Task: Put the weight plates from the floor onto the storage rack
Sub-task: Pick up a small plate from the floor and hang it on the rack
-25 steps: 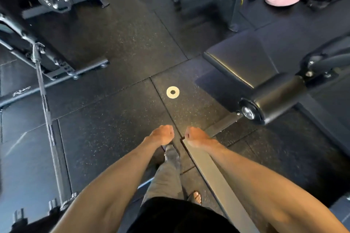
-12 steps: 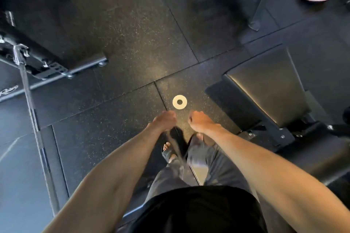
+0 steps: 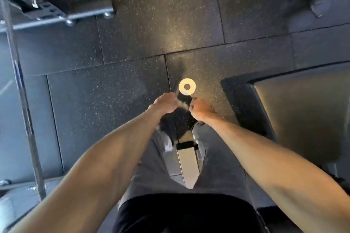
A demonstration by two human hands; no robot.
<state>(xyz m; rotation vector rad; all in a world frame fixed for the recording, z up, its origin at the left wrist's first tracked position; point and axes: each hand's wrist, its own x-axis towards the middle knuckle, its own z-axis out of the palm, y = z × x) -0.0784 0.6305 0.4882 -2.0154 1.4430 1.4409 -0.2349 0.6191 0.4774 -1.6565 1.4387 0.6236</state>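
Observation:
A small pale ring-shaped weight plate (image 3: 187, 87) lies flat on the dark rubber floor, right in front of me. My left hand (image 3: 165, 102) hovers just below and left of it, fingers curled shut with nothing in them. My right hand (image 3: 201, 108) is a little below and right of the plate, also closed in a loose fist and holding nothing. Neither hand touches the plate. No storage rack with plates is in view.
A padded bench (image 3: 303, 111) fills the right side. A metal frame foot (image 3: 75, 13) crosses the upper left, and a steel barbell (image 3: 24, 104) runs down the left edge. A flat metal beam (image 3: 187, 161) lies between my legs.
I have stepped forward and tilted my head down: the small plate has come close to my hands, and the pink plate and the far machines have left the view. Both fists stay closed.

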